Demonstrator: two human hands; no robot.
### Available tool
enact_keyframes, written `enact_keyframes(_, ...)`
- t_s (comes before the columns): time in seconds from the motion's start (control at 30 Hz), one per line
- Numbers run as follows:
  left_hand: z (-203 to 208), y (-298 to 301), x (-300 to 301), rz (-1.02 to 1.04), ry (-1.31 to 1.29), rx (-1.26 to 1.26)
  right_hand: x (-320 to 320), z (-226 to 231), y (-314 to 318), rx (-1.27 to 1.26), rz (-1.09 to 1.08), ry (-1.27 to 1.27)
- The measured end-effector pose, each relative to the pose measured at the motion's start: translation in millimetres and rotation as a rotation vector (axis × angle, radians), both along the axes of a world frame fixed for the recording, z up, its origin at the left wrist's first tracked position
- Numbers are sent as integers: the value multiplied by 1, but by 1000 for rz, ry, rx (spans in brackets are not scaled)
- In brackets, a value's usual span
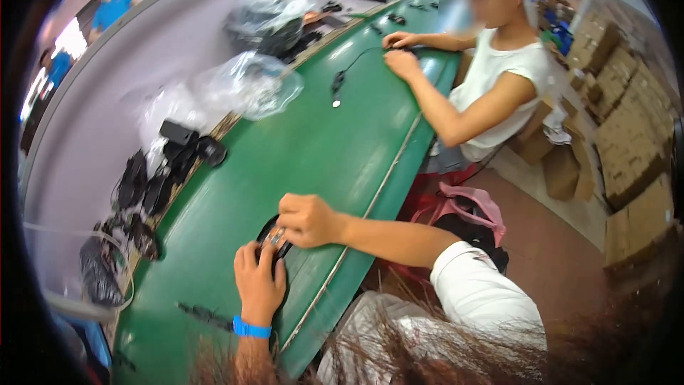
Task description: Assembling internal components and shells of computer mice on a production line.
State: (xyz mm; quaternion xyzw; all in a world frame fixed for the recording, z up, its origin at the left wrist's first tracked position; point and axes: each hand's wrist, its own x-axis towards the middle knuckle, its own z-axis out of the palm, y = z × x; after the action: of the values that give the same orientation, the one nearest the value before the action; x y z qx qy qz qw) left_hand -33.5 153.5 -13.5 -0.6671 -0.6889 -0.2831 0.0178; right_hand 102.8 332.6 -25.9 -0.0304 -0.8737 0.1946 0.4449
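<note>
Worktop (335,171) in smooth green runs away at a slant, and on its near part lies a small black part (277,238) with orange bits inside. The right hand (310,221) is bent over its upper end, fingers curled and pinching it; the left hand (260,278), a blue wristband (252,327) at its wrist, has its fingers against the near side, though I cannot tell whether it grips. A black cable (203,315) lies left of that wrist. Black parts (182,146) and clear plastic bags (253,85) line the left edge. Across on the right, a co-worker (509,75) in white bends over a dark cord (338,84), with cardboard boxes (627,135) behind
</note>
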Motion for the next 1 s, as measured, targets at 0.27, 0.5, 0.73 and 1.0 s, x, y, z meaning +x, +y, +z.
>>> enact_keyframes(0.27, 0, -5, -1, -24, -26, -75, -4, -9, -3, -37, 23, -51)
enact_keyframes(0.5, 1, 2, 1, 21, 38, -7, -13, -9, 5, -22, 4, -65)
enact_keyframes(0.73, -15, 9, -1, -18, -45, -32, -6, -13, 11, -23, -68, -51)
enact_keyframes(1.0, 14, -21, 4, -37, -63, -37, -5, -13, -1, 81, -63, -72)
